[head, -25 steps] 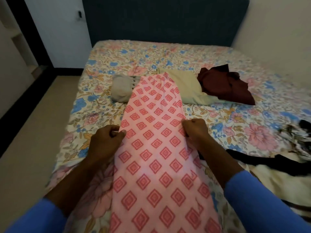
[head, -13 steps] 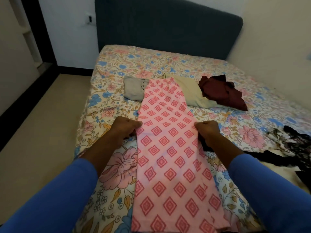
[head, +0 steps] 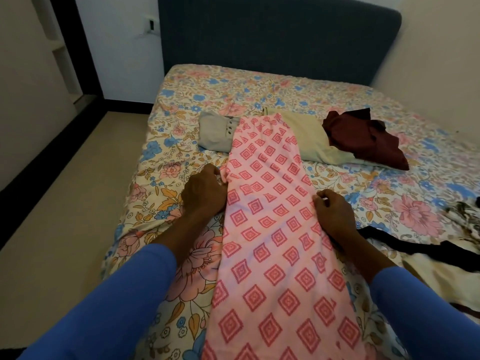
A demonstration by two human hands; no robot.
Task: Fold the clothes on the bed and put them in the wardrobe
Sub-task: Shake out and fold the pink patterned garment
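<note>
On the floral bed we see a long pink diamond-print garment laid flat, running from 6 o'clock toward 12; the left hand pinches its left edge with curled fingers; the right hand grips its right edge the same way; its far end overlaps a grey garment at 11 o'clock and a beige garment at 1; a maroon garment sits at 2.

bed | on it: pink garment, grey garment, cream garment, maroon garment
</note>
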